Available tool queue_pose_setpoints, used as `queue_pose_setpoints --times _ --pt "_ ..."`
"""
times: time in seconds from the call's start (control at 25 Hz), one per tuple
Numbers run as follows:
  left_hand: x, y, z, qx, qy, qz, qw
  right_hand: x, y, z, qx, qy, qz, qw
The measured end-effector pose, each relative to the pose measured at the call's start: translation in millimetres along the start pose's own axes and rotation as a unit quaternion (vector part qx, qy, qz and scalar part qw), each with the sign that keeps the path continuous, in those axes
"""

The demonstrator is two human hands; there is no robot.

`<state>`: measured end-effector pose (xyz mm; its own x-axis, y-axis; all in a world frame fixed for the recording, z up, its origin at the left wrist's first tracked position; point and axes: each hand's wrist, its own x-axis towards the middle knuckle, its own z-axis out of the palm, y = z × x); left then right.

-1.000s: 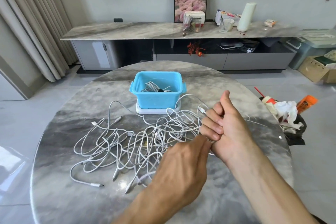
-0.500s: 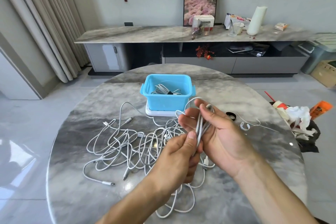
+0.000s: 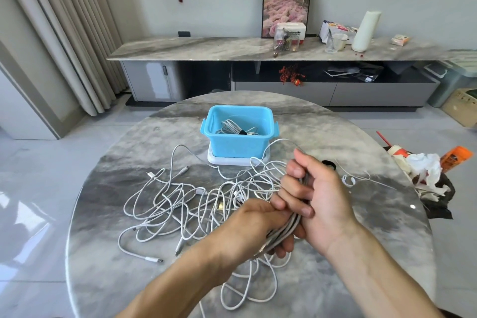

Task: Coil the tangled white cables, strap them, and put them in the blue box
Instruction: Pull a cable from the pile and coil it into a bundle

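A tangle of white cables (image 3: 178,204) spreads over the round marble table (image 3: 361,253). Both hands hold one bundle of gathered cable strands (image 3: 286,230) above the table's near middle. My right hand (image 3: 317,199) grips the bundle with its fingers curled round the upper part. My left hand (image 3: 255,222) grips the lower part, and loose loops hang below toward the near edge. The blue box (image 3: 238,146) stands on its white lid at the far middle, with a strapped white coil (image 3: 237,129) inside. A black strap (image 3: 329,164) lies just beyond my right hand.
A thin white cable (image 3: 358,178) trails on the table to the right. Beside the table's right edge sits a heap of rubbish (image 3: 426,170) with cups and tissue. A long marble sideboard (image 3: 232,49) runs along the far wall.
My right hand has closed its fingers round the gathered strands, which it held spread before. My left hand has slid down the bundle, and more cable hangs in loops below both hands.
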<state>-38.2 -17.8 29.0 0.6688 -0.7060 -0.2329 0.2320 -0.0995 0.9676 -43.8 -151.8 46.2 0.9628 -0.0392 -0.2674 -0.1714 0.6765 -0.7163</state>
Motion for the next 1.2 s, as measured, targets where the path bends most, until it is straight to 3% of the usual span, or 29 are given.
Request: queue_pose_setpoints --times 0.2,0.4,0.48,0.56,0.6,0.68,0.76,0.84,0.92,1.0,1.04,1.12,1.2 --pt "-1 -2 8 -0.007 0.033 -0.028 0.999 2 -2 2 0.013 0.023 -0.003 1.0" --pt "6 -6 15 0.071 0.049 0.096 0.992 5 -10 -2 0.077 0.042 -0.028 0.996" --pt "7 -7 14 0.121 0.074 0.144 0.979 4 -10 -4 0.086 0.006 -0.057 0.995" --pt "6 -2 8 0.058 0.112 0.164 0.978 4 -2 -4 0.068 -0.097 -0.048 0.992" --pt "6 4 2 -0.007 0.132 0.169 0.977 3 5 -3 0.028 -0.152 -0.023 0.988" --pt "5 18 -13 -0.131 0.178 0.174 0.959 1 27 -1 -0.173 -0.23 0.039 0.957" --pt "2 33 -30 -0.228 0.202 0.178 0.936 -1 45 -2 -0.401 -0.271 0.097 0.87" --pt "-4 43 -48 -0.299 0.22 0.178 0.911 1 38 -6 -0.509 -0.269 0.1 0.811" --pt "-12 49 -64 -0.305 0.257 0.166 0.902 4 8 -11 -0.558 -0.194 0.044 0.805" --pt "-16 50 -71 -0.296 0.268 0.15 0.905 1 -23 -18 -0.533 -0.127 -0.038 0.836" --pt "-16 49 -70 -0.247 0.272 0.149 0.918 -2 -34 -20 -0.5 -0.125 -0.065 0.854" --pt "-16 41 -61 0.05 0.301 0.156 0.939 -12 -43 -20 -0.451 -0.135 -0.09 0.878" --pt "-11 28 -45 0.336 0.276 0.18 0.882 -17 -46 -18 -0.411 -0.102 -0.117 0.898"
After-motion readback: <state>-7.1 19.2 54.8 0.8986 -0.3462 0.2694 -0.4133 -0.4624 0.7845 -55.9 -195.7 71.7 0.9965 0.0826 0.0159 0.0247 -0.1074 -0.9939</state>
